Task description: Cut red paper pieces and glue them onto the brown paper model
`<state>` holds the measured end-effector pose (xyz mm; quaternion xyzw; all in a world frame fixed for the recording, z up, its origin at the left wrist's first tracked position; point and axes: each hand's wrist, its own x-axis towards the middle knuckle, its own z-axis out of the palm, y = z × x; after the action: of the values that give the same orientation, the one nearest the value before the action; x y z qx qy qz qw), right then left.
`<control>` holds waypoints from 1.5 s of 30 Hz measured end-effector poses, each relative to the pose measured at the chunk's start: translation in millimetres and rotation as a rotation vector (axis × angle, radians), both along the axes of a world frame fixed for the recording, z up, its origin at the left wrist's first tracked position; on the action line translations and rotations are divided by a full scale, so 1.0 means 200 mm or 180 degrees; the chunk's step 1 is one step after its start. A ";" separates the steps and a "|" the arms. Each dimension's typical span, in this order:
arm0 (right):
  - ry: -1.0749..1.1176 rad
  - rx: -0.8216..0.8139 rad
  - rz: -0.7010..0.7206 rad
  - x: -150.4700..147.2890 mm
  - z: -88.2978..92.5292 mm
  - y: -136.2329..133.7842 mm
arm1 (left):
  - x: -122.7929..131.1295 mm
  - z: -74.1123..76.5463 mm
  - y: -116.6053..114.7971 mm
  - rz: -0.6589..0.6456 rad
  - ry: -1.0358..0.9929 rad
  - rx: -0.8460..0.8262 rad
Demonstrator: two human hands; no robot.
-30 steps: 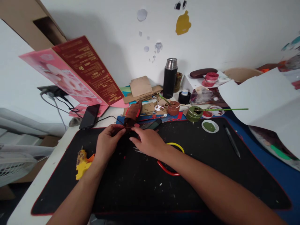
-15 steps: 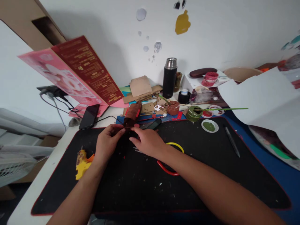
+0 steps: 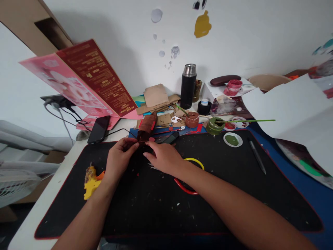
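Observation:
Near the back edge of the black mat (image 3: 156, 208), my left hand (image 3: 121, 154) pinches a small, thin reddish-brown piece (image 3: 142, 141). The fingertips of my right hand (image 3: 162, 156) are at the other end of this piece, with the thumb held apart below. Just behind the fingers lies a brown rolled object (image 3: 147, 124) with red strips. Scissors with a yellow (image 3: 195, 160) and red handle lie partly under my right wrist, their blade tips showing at its left. A yellow glue gun (image 3: 91, 182) rests beside my left forearm.
Behind the mat are cardboard scraps (image 3: 156, 96), a black flask (image 3: 188, 86), a brown paint jar (image 3: 192, 119) and a green paint jar (image 3: 215, 125) with a brush across it. A phone (image 3: 99, 129) sits at the left; a pen (image 3: 257, 157) and white sheets (image 3: 291, 107) are at the right.

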<state>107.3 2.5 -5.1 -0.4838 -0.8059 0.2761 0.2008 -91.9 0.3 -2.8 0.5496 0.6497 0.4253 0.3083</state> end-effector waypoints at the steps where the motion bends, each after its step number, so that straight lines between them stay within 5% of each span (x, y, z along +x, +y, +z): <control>1: -0.0001 0.0010 0.0001 0.00 0.00 0.00 | 0.00 0.00 0.00 0.0004 0.0017 -0.0006; 45: 0.0292 -0.0017 0.0112 0.01 0.01 0.00 | 0.00 0.00 0.00 -0.0042 -0.0043 -0.0017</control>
<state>109.2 2.2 -2.3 -0.4569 -0.8034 0.3037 0.2314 -92.7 -0.6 -3.2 0.5502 0.6451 0.4252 0.3169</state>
